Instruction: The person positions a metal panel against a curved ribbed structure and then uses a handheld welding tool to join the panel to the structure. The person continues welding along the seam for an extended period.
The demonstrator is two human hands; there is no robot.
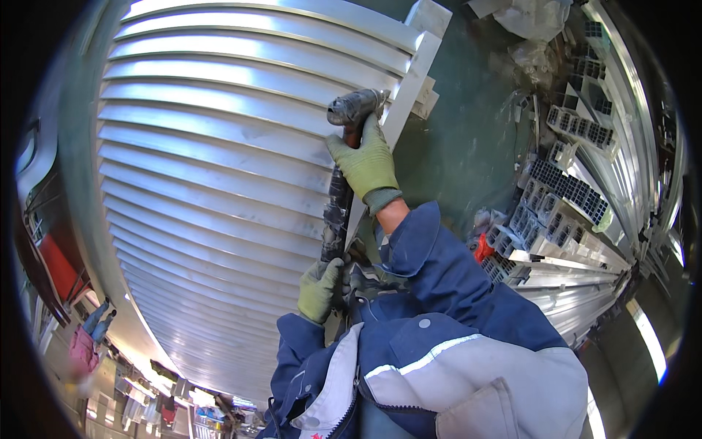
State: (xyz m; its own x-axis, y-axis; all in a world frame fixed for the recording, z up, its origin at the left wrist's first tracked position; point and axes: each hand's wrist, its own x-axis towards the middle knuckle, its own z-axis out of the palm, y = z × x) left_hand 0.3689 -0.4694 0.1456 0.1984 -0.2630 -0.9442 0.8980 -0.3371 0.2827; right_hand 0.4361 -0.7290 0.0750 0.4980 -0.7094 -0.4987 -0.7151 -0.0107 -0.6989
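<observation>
A hammer-shaped tool (338,212) with a long handle wrapped in black tape stands across the right edge of a large slatted metal panel (212,139). Its dark grey head lies crosswise, one end close to the panel's end rail (411,91); I cannot make out whether they touch. My right hand (364,164), in a yellow-green glove, is closed round the handle just below the head. Lower down, my left hand (317,291), gloved alike, grips the bottom end of the handle. Its fingers are partly hidden.
Stacked metal profiles (585,190) with hollow ends fill the right side, with a red object (482,249) among them. Clear plastic wrapping (534,18) lies at the upper right. Far off at the lower left is a person in pink (84,351). Green floor (468,139) shows beside the panel.
</observation>
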